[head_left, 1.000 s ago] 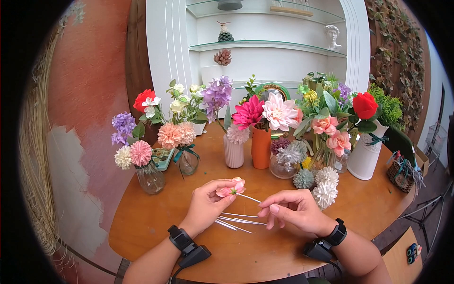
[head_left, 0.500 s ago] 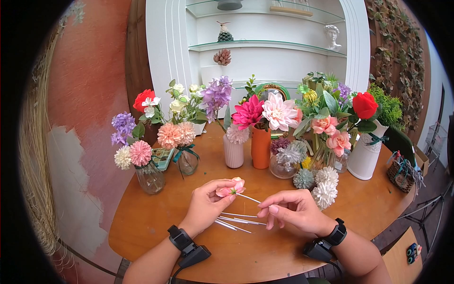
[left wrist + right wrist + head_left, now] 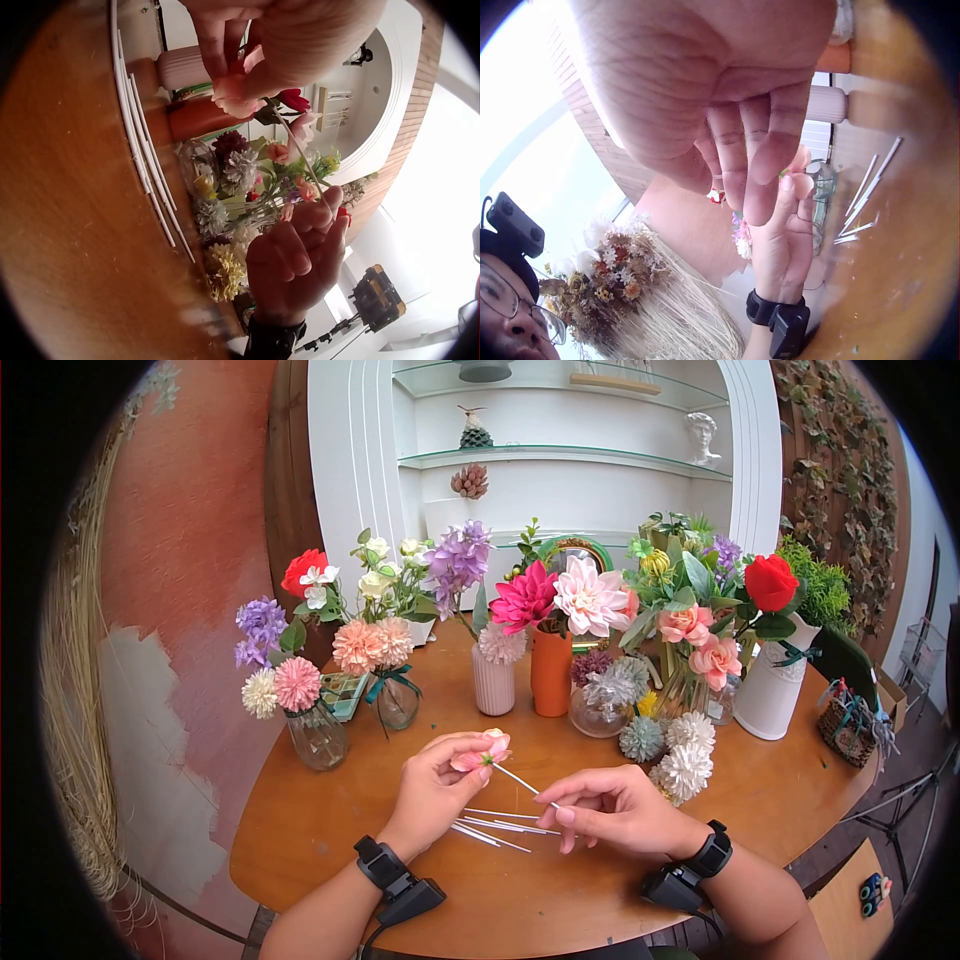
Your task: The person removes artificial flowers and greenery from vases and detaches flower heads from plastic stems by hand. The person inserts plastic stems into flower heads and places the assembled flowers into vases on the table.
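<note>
In the head view my left hand (image 3: 430,792) holds a pink artificial flower head (image 3: 468,760) by its petals, with the green base turned toward the right. A thin white stick (image 3: 515,779) runs from that base down to my right hand (image 3: 622,807), whose thumb and fingertips pinch its far end. The left wrist view shows the petals (image 3: 234,99) between thumb and fingers, and the stick (image 3: 298,150) slanting across to the other hand. Below both hands, several loose white sticks (image 3: 490,834) lie on the wooden table (image 3: 330,835).
Behind the hands stand a ribbed pink vase (image 3: 494,682), an orange vase (image 3: 552,675) and a white pitcher (image 3: 772,695), all with flowers. Two glass vases (image 3: 318,740) are at the left. White pompom flowers (image 3: 687,771) lie near my right hand.
The flower head has shifted slightly left and down. My right hand has moved a little left and lower, its fingers closer together, and the stick slants more steeply.
</note>
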